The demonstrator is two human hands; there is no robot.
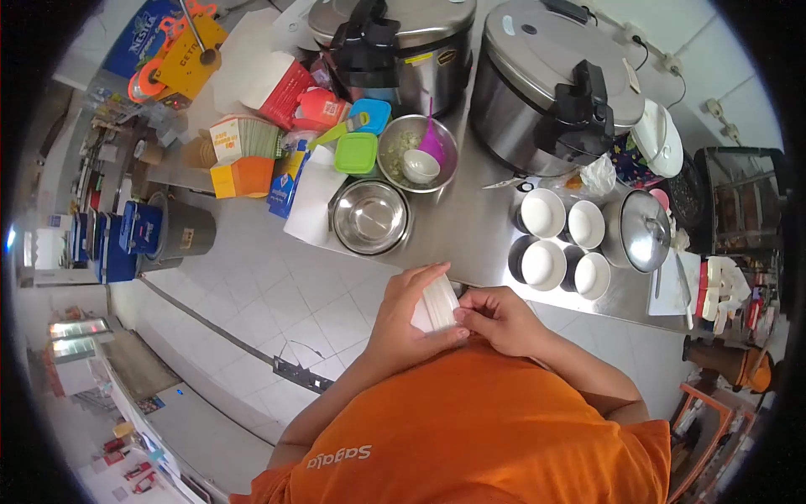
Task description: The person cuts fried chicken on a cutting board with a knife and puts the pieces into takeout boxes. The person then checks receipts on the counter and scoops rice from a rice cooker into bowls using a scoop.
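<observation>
A stack of thin white lids or discs [440,301] is held close to the orange shirt, near the steel table's front edge. My left hand [405,317] is wrapped round the stack from the left side. At the stack's right edge my right hand [501,321] has its fingers pinched together against it. What the right fingertips grip is too small to tell. White bowls [543,213] stand on the table ahead to the right. A steel bowl [370,217] sits ahead to the left.
Two large rice cookers [537,84] stand at the back of the steel table [470,227]. A bowl with a purple spoon [430,143], green container [357,154] and boxes are left. A lidded pot [645,228] and white cutting board [670,286] lie right.
</observation>
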